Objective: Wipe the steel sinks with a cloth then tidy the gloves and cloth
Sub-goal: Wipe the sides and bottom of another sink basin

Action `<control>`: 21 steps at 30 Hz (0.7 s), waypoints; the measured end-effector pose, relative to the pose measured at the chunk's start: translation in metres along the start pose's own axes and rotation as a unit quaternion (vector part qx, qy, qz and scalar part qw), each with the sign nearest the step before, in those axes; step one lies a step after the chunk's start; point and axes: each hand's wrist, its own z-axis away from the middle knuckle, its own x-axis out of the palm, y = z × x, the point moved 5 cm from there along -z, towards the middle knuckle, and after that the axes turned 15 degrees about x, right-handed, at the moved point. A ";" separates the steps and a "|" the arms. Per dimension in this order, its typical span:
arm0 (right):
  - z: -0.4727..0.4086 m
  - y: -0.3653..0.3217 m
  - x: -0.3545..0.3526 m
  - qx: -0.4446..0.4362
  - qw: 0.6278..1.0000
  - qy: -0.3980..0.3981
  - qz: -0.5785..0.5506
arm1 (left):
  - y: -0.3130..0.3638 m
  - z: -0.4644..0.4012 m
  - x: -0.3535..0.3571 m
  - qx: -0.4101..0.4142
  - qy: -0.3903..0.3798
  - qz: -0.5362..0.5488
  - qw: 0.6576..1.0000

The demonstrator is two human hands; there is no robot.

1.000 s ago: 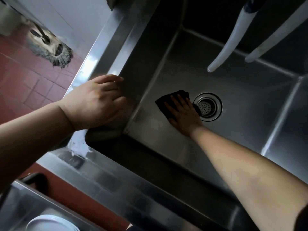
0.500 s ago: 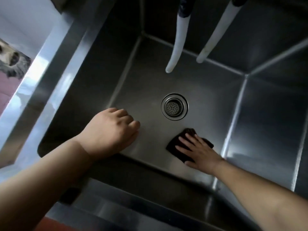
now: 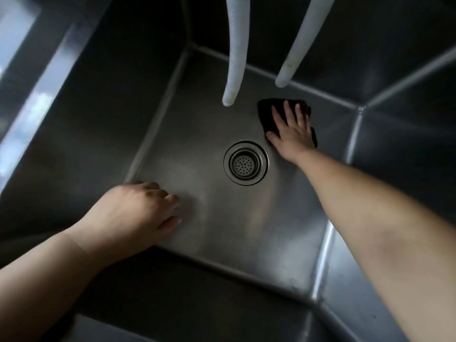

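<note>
One deep steel sink [image 3: 202, 218] is filling the head view, and both of the person's bare arms are reaching down into it. One dark cloth [image 3: 267, 114] is lying on the basin floor toward the far right corner, beyond and to the right of the single round drain strainer [image 3: 246, 163]. The right hand [image 3: 290, 134] is pressing flat on that cloth with its fingers spread and straight, covering the middle of it while dark fabric is showing past the fingertips and along both sides of the palm. The left hand [image 3: 138, 211] is hovering over or resting near the front left part of the basin floor; its fingers are loosely curled under and holding nothing, and whether the knuckles are touching the steel cannot be told. Two pale hoses [image 3: 234, 70] are hanging down from above the back wall, their open ends dangling side by side above the floor, the left one ending lower, just left of the cloth. No gloves are showing.
</note>
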 end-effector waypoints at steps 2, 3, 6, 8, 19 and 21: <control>-0.016 -0.001 -0.008 0.016 1.000 0.001 -0.003 | -0.003 0.001 0.005 -0.012 -0.014 -0.002 1.000; -0.022 -0.001 -0.011 0.025 1.000 0.002 -0.007 | -0.004 0.002 0.007 -0.019 -0.025 0.001 1.000; -0.026 0.012 -0.014 0.087 0.995 0.014 -0.040 | -0.004 0.002 0.012 -0.034 -0.049 0.017 0.998; -0.013 0.028 -0.013 0.145 0.987 0.020 -0.066 | -0.004 0.003 0.010 -0.045 -0.053 0.022 0.997; 0.170 0.070 0.031 0.173 0.978 -0.085 0.074 | -0.008 0.004 0.011 -0.102 -0.109 0.060 0.987; 0.205 0.061 0.042 0.173 0.969 -0.147 0.098 | -0.010 0.006 0.014 -0.107 -0.110 0.069 0.986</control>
